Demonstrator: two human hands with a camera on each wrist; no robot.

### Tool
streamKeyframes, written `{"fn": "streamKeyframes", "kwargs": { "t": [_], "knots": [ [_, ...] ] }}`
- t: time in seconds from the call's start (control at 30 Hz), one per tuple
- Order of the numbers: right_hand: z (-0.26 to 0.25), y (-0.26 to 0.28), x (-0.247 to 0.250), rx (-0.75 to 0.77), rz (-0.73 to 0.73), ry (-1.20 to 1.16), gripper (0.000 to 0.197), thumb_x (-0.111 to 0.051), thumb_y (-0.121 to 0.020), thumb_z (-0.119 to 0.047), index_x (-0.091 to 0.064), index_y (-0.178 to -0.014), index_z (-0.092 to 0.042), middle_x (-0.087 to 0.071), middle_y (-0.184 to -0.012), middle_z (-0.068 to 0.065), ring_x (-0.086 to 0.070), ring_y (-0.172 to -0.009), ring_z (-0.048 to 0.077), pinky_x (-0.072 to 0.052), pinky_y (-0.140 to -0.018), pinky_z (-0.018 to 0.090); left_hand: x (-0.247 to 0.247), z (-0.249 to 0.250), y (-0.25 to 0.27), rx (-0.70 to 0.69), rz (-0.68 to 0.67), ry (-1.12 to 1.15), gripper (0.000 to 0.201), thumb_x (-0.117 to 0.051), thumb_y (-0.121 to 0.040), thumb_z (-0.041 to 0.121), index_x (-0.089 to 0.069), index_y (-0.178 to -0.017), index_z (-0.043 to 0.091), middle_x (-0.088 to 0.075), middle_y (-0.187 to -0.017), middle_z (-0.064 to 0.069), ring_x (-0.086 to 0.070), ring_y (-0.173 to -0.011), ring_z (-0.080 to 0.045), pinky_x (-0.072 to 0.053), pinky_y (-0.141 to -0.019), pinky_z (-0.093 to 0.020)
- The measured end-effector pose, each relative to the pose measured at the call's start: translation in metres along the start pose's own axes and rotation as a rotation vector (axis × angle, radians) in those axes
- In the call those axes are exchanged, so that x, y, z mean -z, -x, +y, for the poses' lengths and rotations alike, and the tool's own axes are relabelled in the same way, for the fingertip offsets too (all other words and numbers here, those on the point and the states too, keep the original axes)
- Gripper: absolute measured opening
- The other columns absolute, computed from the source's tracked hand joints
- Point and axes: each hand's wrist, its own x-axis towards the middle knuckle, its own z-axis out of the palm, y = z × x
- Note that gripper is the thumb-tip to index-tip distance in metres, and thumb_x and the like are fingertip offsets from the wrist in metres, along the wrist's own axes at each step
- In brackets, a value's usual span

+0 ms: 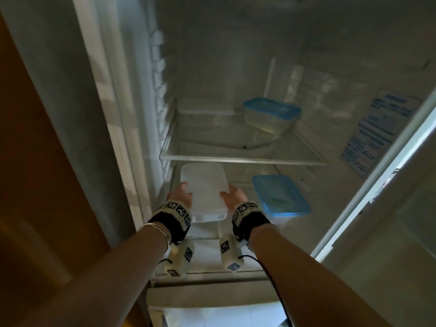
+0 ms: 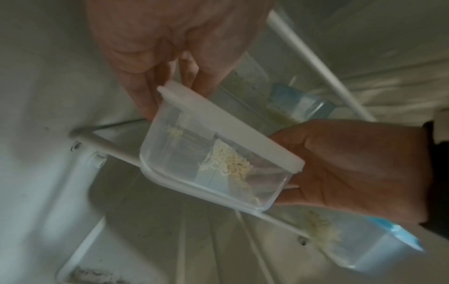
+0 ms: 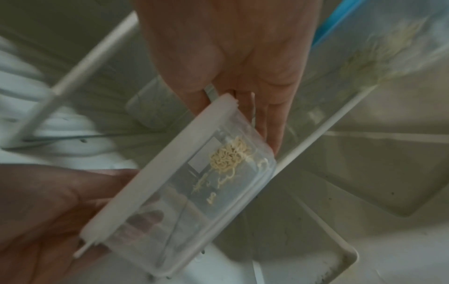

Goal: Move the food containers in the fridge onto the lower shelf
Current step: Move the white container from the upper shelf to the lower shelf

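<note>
Both hands, left hand (image 1: pixel 180 193) & right hand (image 1: pixel 232 194), grip the white-lid container (image 1: pixel 204 190) w/ noodles; risk: shoving it in could bump the blue-lid container (image 1: pixel 280 195) alongside.

The scene is the inside of an open fridge (image 1: pixel 212 67) with dull white walls, lit only weakly from the right so that the back part stays grey and dim. The left inner wall has a column of moulded ribs (image 1: pixel 158 74) for shelves, and on the right inner wall there is a blue printed label (image 1: pixel 375 131), too blurred to read. At the left edge a brown wooden panel (image 1: pixel 35 185) stands beside the fridge, at the right the pale door edge (image 1: pixel 377 166) runs diagonally, and a pale floor (image 1: pixel 224 315) shows at the bottom.
</note>
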Motion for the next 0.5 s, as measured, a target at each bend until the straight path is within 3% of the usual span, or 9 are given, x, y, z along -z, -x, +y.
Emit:
{"fn": "streamKeyframes", "kwargs": {
  "t": [0.13, 0.3, 0.4, 0.5],
  "knots": [
    [0.002, -0.019, -0.006, 0.023, -0.039, 0.008, 0.043, -0.045, -0.094, -0.025, -0.049, -0.133, -0.010, -0.059, -0.130, 0.015, -0.056, -0.118, 0.030, -0.044, -0.095, 0.031, -0.004, -0.002, -0.017, 0.021, 0.013, -0.003, 0.046, -0.045, -0.095, 0.010, -0.042, -0.141, 0.012, -0.049, -0.143, -0.018, -0.048, -0.130, -0.032, -0.038, -0.111, -0.031],
    [0.003, -0.029, -0.014, 0.069, -0.063, -0.087, 0.048, -0.049, -0.094, -0.024, -0.041, -0.140, -0.012, -0.055, -0.136, 0.013, -0.054, -0.123, 0.030, -0.042, -0.105, 0.036, -0.005, -0.005, -0.025, -0.017, 0.104, -0.058, 0.044, -0.041, -0.097, 0.007, -0.045, -0.140, 0.011, -0.050, -0.142, -0.014, -0.046, -0.132, -0.025, -0.032, -0.107, -0.023],
    [0.004, -0.028, -0.013, 0.108, -0.097, -0.085, 0.059, -0.053, -0.093, -0.029, -0.029, -0.145, -0.016, -0.053, -0.138, 0.013, -0.053, -0.124, 0.031, -0.041, -0.105, 0.037, -0.002, -0.005, -0.023, -0.057, 0.089, -0.112, 0.044, -0.046, -0.096, 0.016, -0.046, -0.140, 0.011, -0.048, -0.145, -0.013, -0.042, -0.136, -0.024, -0.026, -0.112, -0.024],
    [0.006, -0.023, -0.009, 0.138, -0.134, -0.060, 0.069, -0.057, -0.090, -0.036, -0.022, -0.148, -0.020, -0.051, -0.140, 0.011, -0.051, -0.126, 0.031, -0.039, -0.106, 0.037, 0.002, -0.004, -0.014, -0.098, 0.061, -0.191, 0.049, -0.050, -0.095, 0.029, -0.045, -0.141, 0.013, -0.033, -0.154, -0.010, -0.029, -0.143, -0.023, -0.018, -0.118, -0.027]
  ]
}}
